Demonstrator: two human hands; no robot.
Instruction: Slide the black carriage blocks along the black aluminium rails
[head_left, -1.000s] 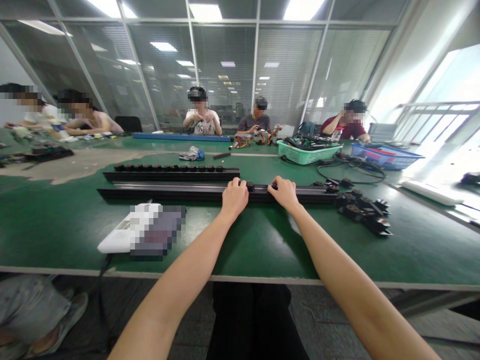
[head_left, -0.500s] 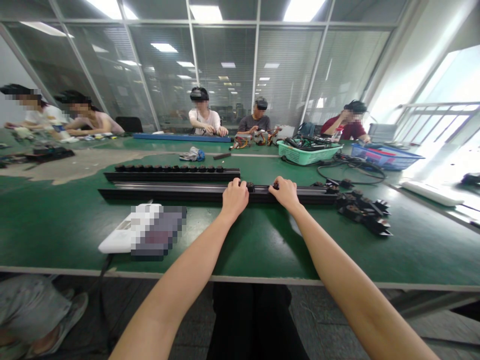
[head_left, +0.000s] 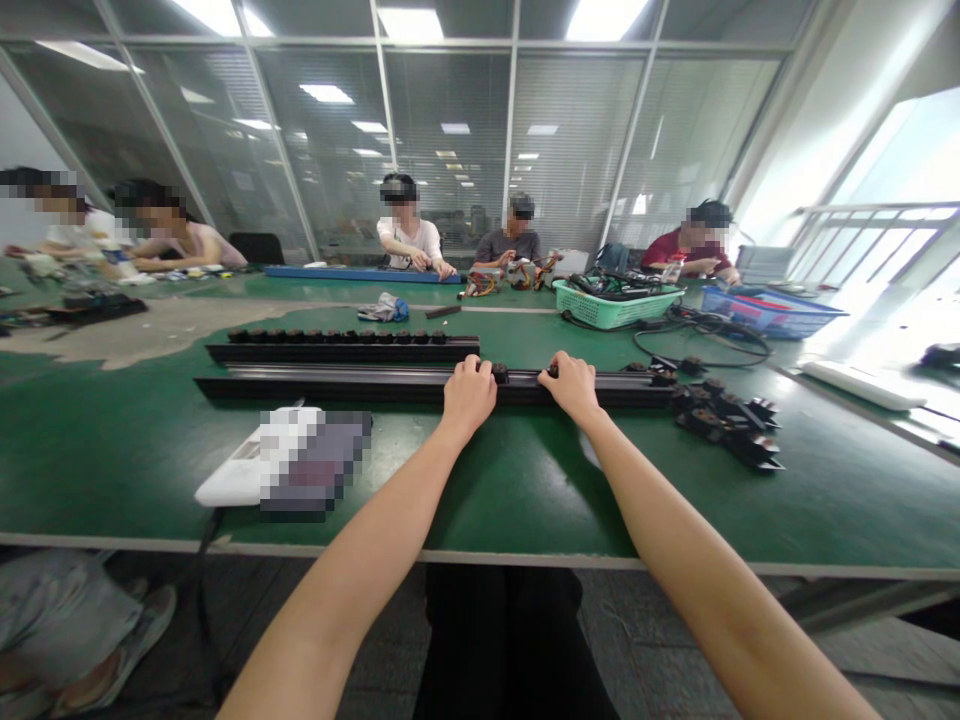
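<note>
Both my hands lie on a long black rail [head_left: 360,389] that runs across the green table. My left hand [head_left: 469,397] has its fingers curled over the rail, beside a small black part [head_left: 499,372]. My right hand [head_left: 574,387] grips the rail the same way, a little further right. Behind it lies a second black rail [head_left: 341,351] carrying a row of small black parts. A heap of black parts [head_left: 720,425] sits to the right of my right hand. The rail's underside beneath my palms is hidden.
A white object [head_left: 240,470], partly pixelated, lies left of my arms near the table's front edge [head_left: 480,558]. Farther back stand a green basket [head_left: 616,303] of cables and a blue basket [head_left: 772,313]. Several co-workers sit across the table.
My hands have stayed on the rail with almost no movement. The co-worker in the white shirt across the table has lowered both hands from chest height to the table.
</note>
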